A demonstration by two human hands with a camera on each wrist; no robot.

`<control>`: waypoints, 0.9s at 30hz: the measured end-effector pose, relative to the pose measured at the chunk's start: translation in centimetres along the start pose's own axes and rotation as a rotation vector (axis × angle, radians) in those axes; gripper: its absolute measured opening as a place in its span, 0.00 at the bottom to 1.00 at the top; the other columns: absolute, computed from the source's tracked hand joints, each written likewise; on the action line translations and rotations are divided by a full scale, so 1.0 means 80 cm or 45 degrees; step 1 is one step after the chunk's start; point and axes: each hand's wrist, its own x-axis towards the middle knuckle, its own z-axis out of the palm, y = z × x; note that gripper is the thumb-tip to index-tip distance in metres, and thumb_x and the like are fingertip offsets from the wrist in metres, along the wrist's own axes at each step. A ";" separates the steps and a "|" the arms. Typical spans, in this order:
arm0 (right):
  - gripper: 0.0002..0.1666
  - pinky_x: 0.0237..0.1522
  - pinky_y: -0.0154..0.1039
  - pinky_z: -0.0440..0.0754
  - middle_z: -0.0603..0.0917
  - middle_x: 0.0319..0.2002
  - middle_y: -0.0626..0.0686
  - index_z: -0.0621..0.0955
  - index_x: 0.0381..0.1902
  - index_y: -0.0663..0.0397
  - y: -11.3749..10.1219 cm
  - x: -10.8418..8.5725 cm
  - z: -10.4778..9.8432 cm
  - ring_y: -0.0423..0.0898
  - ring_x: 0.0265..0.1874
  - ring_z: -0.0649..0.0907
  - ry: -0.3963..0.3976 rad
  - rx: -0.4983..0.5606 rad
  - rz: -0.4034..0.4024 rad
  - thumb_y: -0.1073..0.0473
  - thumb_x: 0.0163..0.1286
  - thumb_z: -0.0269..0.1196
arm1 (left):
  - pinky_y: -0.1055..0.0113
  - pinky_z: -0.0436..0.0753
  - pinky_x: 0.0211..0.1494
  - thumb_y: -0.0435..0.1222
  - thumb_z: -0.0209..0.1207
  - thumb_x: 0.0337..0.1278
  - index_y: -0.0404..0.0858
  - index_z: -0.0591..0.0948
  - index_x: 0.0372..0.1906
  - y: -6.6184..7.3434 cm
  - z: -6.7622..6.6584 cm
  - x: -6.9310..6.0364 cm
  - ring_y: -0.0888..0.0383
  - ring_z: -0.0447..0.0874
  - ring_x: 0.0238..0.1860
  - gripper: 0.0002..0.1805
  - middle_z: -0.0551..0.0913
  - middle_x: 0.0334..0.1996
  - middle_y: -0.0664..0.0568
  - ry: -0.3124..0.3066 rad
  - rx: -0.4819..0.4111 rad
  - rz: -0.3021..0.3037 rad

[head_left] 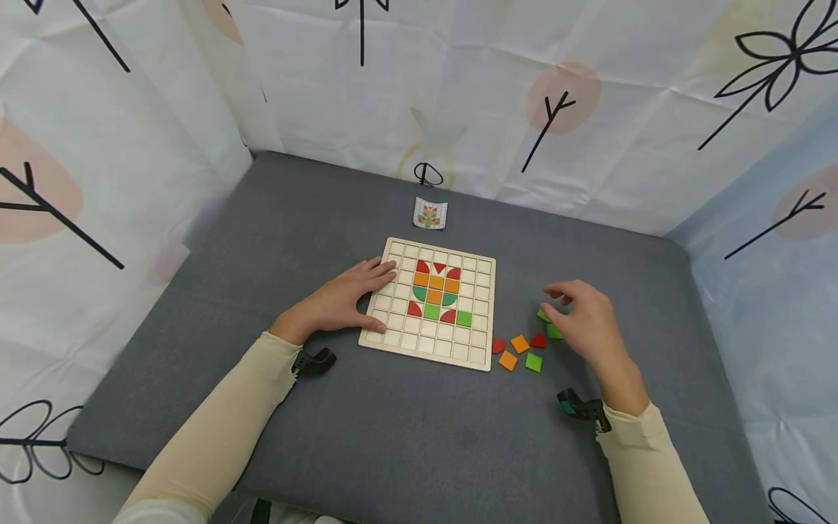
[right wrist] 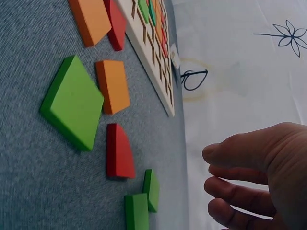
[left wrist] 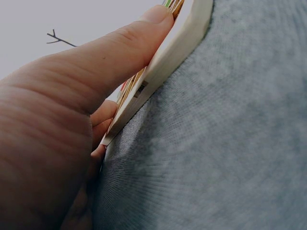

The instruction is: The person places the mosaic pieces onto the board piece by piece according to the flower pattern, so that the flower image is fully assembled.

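Observation:
A wooden grid board (head_left: 409, 340) lies on the grey table, with red, orange and green flat pieces set in its middle cells. My left hand (head_left: 343, 298) rests on the board's left side, fingers straight across the edge; in the left wrist view its thumb (left wrist: 120, 52) lies over the rim. Over the loose pieces on the right hovers my right hand (head_left: 589, 324), fingers loosely bent and nothing visible between them. Just beneath it are green pieces (head_left: 554, 332). Closer to the board lie a green square (right wrist: 72, 103), a red quarter-round piece (right wrist: 120, 151) and orange squares (head_left: 520, 343).
A small pattern card (head_left: 430, 214) lies behind the board, toward the back edge of the table (head_left: 419, 437). White printed cloth (head_left: 471, 109) hangs around the table's back and sides.

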 end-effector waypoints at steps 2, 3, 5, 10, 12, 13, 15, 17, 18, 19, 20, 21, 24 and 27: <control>0.18 0.44 0.61 0.80 0.86 0.54 0.65 0.88 0.59 0.64 0.003 -0.001 0.000 0.62 0.48 0.82 -0.016 -0.004 0.016 0.64 0.75 0.72 | 0.39 0.48 0.85 0.59 0.78 0.57 0.41 0.58 0.88 0.000 0.000 0.000 0.44 0.39 0.88 0.62 0.50 0.89 0.52 0.002 0.004 -0.003; 0.18 0.45 0.61 0.80 0.85 0.55 0.66 0.87 0.59 0.64 0.005 -0.001 0.000 0.63 0.48 0.82 -0.026 -0.006 0.025 0.64 0.75 0.72 | 0.39 0.49 0.85 0.59 0.78 0.57 0.41 0.58 0.88 0.000 0.000 0.000 0.44 0.39 0.88 0.62 0.51 0.89 0.52 0.003 0.007 -0.003; 0.19 0.45 0.62 0.80 0.85 0.56 0.66 0.87 0.60 0.64 0.009 -0.002 0.001 0.64 0.49 0.82 -0.052 -0.015 0.048 0.64 0.75 0.72 | 0.39 0.49 0.85 0.59 0.78 0.57 0.42 0.58 0.88 -0.001 0.001 0.000 0.45 0.39 0.88 0.62 0.51 0.89 0.53 0.004 0.011 -0.003; 0.21 0.47 0.63 0.81 0.84 0.58 0.68 0.87 0.62 0.64 0.017 0.000 0.005 0.64 0.51 0.82 -0.121 -0.046 0.096 0.61 0.75 0.72 | 0.39 0.49 0.85 0.60 0.78 0.56 0.43 0.58 0.89 -0.002 0.001 0.000 0.45 0.39 0.88 0.63 0.50 0.89 0.54 0.003 0.011 -0.006; 0.21 0.48 0.63 0.81 0.84 0.57 0.68 0.87 0.62 0.64 0.020 0.001 0.008 0.64 0.51 0.83 -0.136 -0.054 0.099 0.60 0.75 0.73 | 0.39 0.49 0.85 0.60 0.78 0.56 0.43 0.58 0.89 -0.001 0.001 0.000 0.45 0.39 0.88 0.63 0.50 0.89 0.54 0.005 0.009 -0.009; 0.21 0.48 0.63 0.81 0.84 0.57 0.68 0.87 0.61 0.64 0.021 0.001 0.009 0.64 0.51 0.83 -0.140 -0.055 0.098 0.60 0.75 0.73 | 0.39 0.49 0.85 0.60 0.78 0.56 0.43 0.58 0.89 -0.001 0.001 -0.001 0.45 0.39 0.88 0.63 0.50 0.89 0.53 0.006 0.008 -0.009; 0.20 0.47 0.63 0.81 0.85 0.56 0.67 0.88 0.60 0.65 0.023 0.002 0.012 0.64 0.49 0.83 -0.145 -0.052 0.094 0.60 0.75 0.73 | 0.38 0.49 0.85 0.60 0.78 0.56 0.43 0.58 0.89 0.000 0.001 -0.001 0.45 0.39 0.88 0.63 0.51 0.89 0.53 0.006 0.009 -0.009; 0.19 0.47 0.62 0.82 0.86 0.53 0.67 0.88 0.58 0.65 0.025 0.002 0.014 0.63 0.48 0.84 -0.147 -0.051 0.088 0.60 0.74 0.74 | 0.38 0.50 0.84 0.59 0.78 0.56 0.42 0.58 0.88 0.000 0.001 -0.001 0.45 0.39 0.88 0.62 0.51 0.89 0.53 0.005 0.013 -0.007; 0.18 0.46 0.62 0.82 0.86 0.53 0.67 0.88 0.57 0.66 0.025 0.002 0.015 0.62 0.47 0.84 -0.150 -0.049 0.088 0.60 0.74 0.74 | 0.38 0.50 0.84 0.59 0.78 0.56 0.42 0.58 0.88 -0.001 0.001 0.000 0.45 0.39 0.88 0.62 0.51 0.89 0.53 0.005 0.015 -0.005; 0.18 0.45 0.61 0.82 0.86 0.52 0.66 0.89 0.56 0.66 0.025 0.002 0.016 0.62 0.47 0.84 -0.153 -0.048 0.091 0.60 0.75 0.73 | 0.38 0.50 0.84 0.59 0.78 0.57 0.42 0.58 0.89 -0.001 0.002 0.000 0.45 0.39 0.88 0.62 0.51 0.89 0.53 0.004 0.016 -0.004; 0.17 0.45 0.61 0.82 0.86 0.51 0.66 0.89 0.55 0.66 0.025 0.002 0.016 0.62 0.46 0.84 -0.156 -0.046 0.094 0.60 0.75 0.73 | 0.39 0.50 0.84 0.59 0.78 0.57 0.42 0.58 0.89 -0.002 0.002 0.000 0.45 0.39 0.88 0.62 0.50 0.89 0.53 0.003 0.017 -0.003; 0.16 0.45 0.61 0.82 0.86 0.51 0.66 0.89 0.55 0.66 0.025 0.003 0.017 0.62 0.46 0.84 -0.158 -0.046 0.096 0.60 0.75 0.73 | 0.39 0.50 0.84 0.59 0.78 0.57 0.42 0.58 0.89 -0.002 0.002 0.000 0.45 0.39 0.88 0.62 0.51 0.89 0.53 0.004 0.017 -0.001; 0.15 0.44 0.60 0.82 0.86 0.49 0.65 0.89 0.53 0.66 0.024 0.003 0.018 0.61 0.45 0.83 -0.160 -0.047 0.100 0.61 0.75 0.73 | 0.38 0.50 0.84 0.59 0.78 0.57 0.42 0.58 0.88 -0.003 0.002 0.000 0.45 0.39 0.88 0.62 0.51 0.89 0.53 0.009 0.006 0.003; 0.14 0.44 0.60 0.81 0.86 0.49 0.65 0.89 0.53 0.66 0.024 0.003 0.019 0.61 0.45 0.83 -0.164 -0.050 0.101 0.62 0.75 0.73 | 0.38 0.50 0.84 0.59 0.78 0.57 0.42 0.58 0.88 -0.003 0.002 0.000 0.45 0.39 0.88 0.62 0.51 0.88 0.53 0.012 -0.001 0.008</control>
